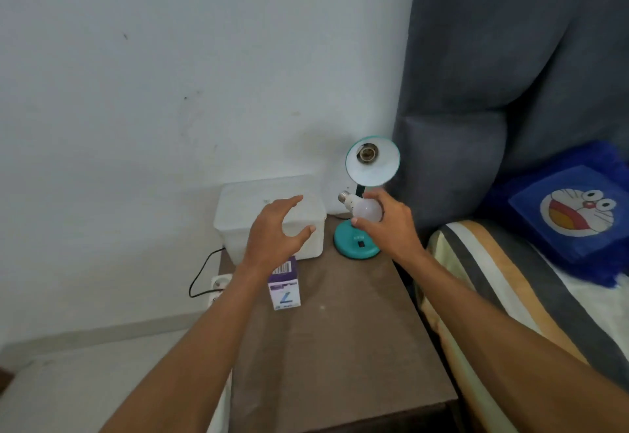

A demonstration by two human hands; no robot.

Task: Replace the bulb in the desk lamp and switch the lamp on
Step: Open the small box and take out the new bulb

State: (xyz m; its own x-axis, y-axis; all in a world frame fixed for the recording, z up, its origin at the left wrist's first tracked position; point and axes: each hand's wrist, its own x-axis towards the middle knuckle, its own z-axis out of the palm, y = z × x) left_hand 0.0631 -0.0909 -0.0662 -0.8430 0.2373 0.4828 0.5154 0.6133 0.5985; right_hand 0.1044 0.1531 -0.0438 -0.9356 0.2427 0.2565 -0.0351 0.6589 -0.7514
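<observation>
A teal desk lamp [356,247] stands at the far right corner of the brown table [340,347]. Its shade [376,170] is tilted up toward me and the socket [367,154] inside holds no bulb. My right hand [391,225] is shut on a white bulb [366,209] just below the shade, its metal screw base pointing up and left. My left hand [275,233] hovers open, fingers spread, over the white plastic box, holding nothing. A purple and white bulb carton [284,286] stands on the table under my left wrist.
A lidded white plastic box [238,208] sits at the table's far left against the wall. A black cord [200,272] runs to a white power strip [219,284] on the floor at left. A bed with a striped sheet [493,279] and a blue cartoon pillow [575,214] lies to the right.
</observation>
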